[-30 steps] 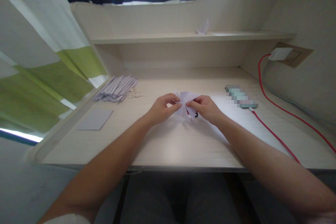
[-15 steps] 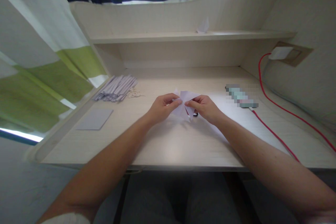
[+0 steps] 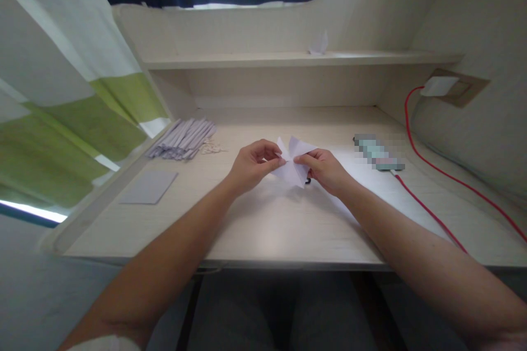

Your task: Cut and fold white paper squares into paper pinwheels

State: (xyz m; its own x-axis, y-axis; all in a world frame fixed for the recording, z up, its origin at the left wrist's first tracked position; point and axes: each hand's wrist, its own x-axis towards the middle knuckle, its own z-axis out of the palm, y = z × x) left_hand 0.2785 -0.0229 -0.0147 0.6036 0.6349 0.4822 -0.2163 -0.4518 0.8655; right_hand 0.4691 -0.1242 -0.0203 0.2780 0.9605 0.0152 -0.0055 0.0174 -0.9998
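Above the surface (image 3: 272, 230) at its middle, left hand (image 3: 251, 165) and right hand (image 3: 325, 169) both pinch a folded paper piece (image 3: 293, 167) between them, equally near.

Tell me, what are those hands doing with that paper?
A person sits at a desk and pinches a folded white paper between both hands. The left hand and right hand hold it just above the desktop. A bundle of paper strips and a flat grey sheet lie to the left.
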